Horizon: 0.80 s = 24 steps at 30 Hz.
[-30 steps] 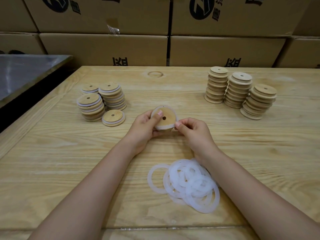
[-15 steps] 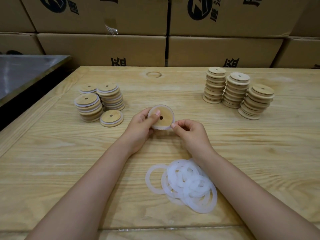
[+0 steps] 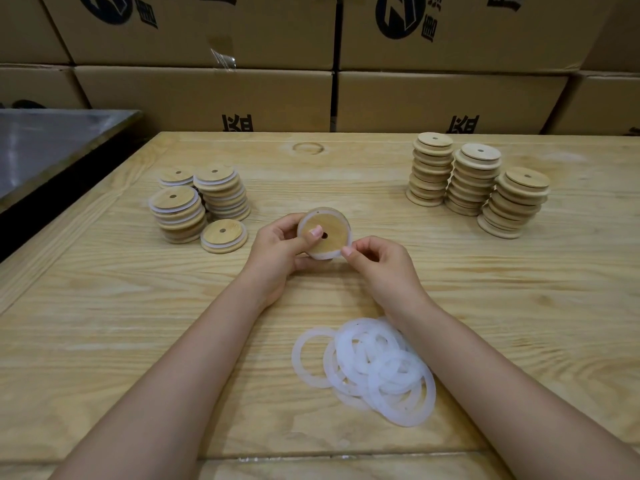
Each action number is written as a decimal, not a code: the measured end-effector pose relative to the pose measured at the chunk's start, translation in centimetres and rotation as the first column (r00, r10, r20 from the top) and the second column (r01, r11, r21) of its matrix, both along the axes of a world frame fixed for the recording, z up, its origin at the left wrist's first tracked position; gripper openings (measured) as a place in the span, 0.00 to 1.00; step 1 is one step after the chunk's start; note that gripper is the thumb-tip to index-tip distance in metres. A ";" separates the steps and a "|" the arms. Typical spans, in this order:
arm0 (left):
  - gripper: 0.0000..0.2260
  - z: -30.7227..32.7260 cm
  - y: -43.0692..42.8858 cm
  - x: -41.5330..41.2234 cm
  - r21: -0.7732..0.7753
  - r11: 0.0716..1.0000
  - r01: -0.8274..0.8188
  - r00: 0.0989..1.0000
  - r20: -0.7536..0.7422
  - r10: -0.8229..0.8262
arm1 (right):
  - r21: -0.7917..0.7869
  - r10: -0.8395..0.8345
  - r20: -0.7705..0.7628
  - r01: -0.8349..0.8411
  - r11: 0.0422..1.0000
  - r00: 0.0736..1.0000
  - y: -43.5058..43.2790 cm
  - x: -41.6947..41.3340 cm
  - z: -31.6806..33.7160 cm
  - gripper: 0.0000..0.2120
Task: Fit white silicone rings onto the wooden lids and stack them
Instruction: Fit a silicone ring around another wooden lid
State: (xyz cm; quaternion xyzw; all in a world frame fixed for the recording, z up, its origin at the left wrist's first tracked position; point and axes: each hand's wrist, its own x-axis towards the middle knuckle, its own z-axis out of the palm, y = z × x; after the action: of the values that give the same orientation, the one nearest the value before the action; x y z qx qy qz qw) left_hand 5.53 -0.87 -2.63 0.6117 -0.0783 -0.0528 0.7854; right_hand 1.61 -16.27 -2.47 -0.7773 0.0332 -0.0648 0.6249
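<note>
The left hand (image 3: pixel 277 251) holds a lid (image 3: pixel 332 230) up above the middle of the desk (image 3: pixel 104 306). Its thumb presses the wooden face just beside the centre hole, and its fingers curl behind. The lid is tilted toward the camera, and a white ring (image 3: pixel 322 256) runs round its edge. The right hand (image 3: pixel 384 268) has its fingers curled, and its thumb and forefinger pinch the ring at the lid's lower right rim.

A loose heap of rings (image 3: pixel 374 365) lies overlapping on the desk near the person, between the forearms and partly under the right wrist. To the left stand three ringed stacks (image 3: pixel 201 202), close together, with a single lid (image 3: pixel 224 236) lying flat just beside them, a ring round it too. Three bare stacks (image 3: pixel 478 181) stand touching on the far right, the nearest one leaning. Cardboard boxes (image 3: pixel 207 98) are piled behind the desk, and a metal top (image 3: pixel 45 143) sits at the far left.
</note>
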 end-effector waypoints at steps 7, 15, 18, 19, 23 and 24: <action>0.06 0.2 -0.1 0.0 -0.005 0.999 -0.034 0.998 -0.051 0.034 | -0.229 0.038 0.036 -0.029 0.973 0.999 0.0 0.1 0.2 0.05; 0.05 0.1 -0.2 -0.1 -0.008 1.000 -0.024 0.998 -0.057 0.024 | -0.104 -0.024 0.061 0.030 0.994 0.998 0.2 0.0 -0.3 0.06; 0.05 0.0 -0.4 -0.1 -0.020 0.999 -0.032 0.998 -0.062 0.030 | 0.005 -0.051 0.033 0.051 0.999 0.998 0.5 -0.1 -0.2 0.04; 0.06 -0.1 -0.5 -0.1 -0.031 0.999 -0.025 0.998 -0.065 0.023 | 0.022 -0.056 0.016 0.056 0.998 0.998 0.5 0.0 -0.2 0.05; 0.08 -0.1 -0.9 -0.3 -0.124 0.992 0.037 0.996 -0.073 -0.046 | 0.000 -0.035 -0.012 0.035 0.999 0.999 0.5 -0.1 -0.1 0.10; 0.08 -0.1 -0.9 -0.3 -0.127 0.991 0.046 0.996 -0.070 -0.055 | -0.017 -0.032 -0.009 0.032 0.999 0.999 0.5 -0.1 -0.1 0.10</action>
State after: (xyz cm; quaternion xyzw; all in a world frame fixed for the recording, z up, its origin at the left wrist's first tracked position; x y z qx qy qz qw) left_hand 5.21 -1.76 -2.73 0.5566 -0.0681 -0.0901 0.8231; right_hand 1.47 -15.77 -2.56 -0.7821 0.0482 -0.0715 0.6172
